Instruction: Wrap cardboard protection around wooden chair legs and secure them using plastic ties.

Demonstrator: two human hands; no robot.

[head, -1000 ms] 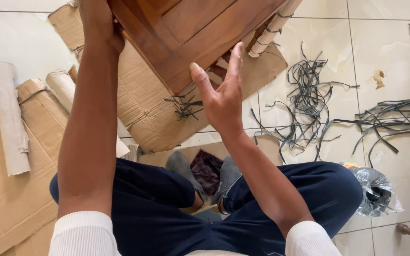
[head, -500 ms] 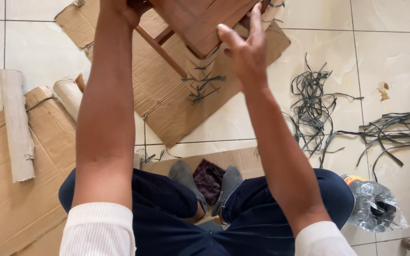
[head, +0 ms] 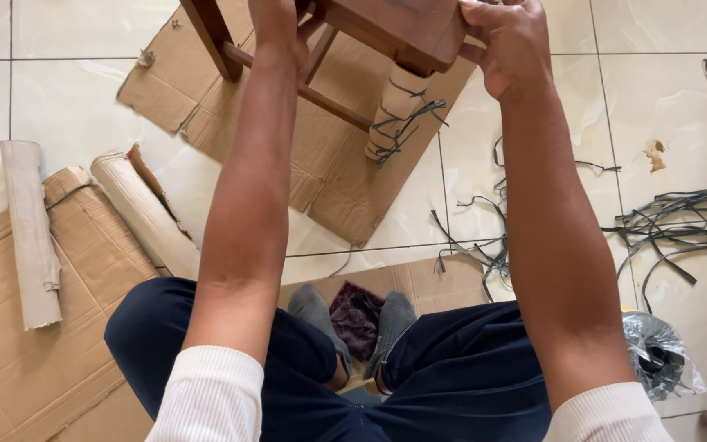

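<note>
- Right hand (head: 513, 49) closed over the near corner of the wooden stool (head: 403, 24), fingers curled on its edge, thumb side towards the camera.
- Left hand (head: 280, 29) gripping the stool's frame from below, among the rails; fingers mostly hidden, so exact hold unclear.
- Stool held tilted, clear of the floor (head: 67, 98), at arm's length in front of the knees, partly cut by the top edge of the view.
- One leg of the stool, the wrapped leg (head: 398, 110), sheathed in cardboard and bound with black strapping; bare leg (head: 206, 33) on the stool's far left without wrapping.
- Step in hand, as judged: holding and turning the stool, wrapping only partly off.
- Next move, as judged: calls for a firm two-handed grip and a setting-down spot on the cardboard sheet (head: 345, 172) directly beneath the stool, so that a hand comes free for the straps.
- Cardboard rolls (head: 145, 213) to the left of the stool, lying on the floor.
- Strap offcuts (head: 673, 221) to the right of the stool, loose and tangled.
- Only container seen: clear plastic bag (head: 656, 352), well apart from the stool, near the right knee; something dark inside, kind not readable.
- Dark cloth (head: 356, 307) between the socked feet, nearer than the stool.
</note>
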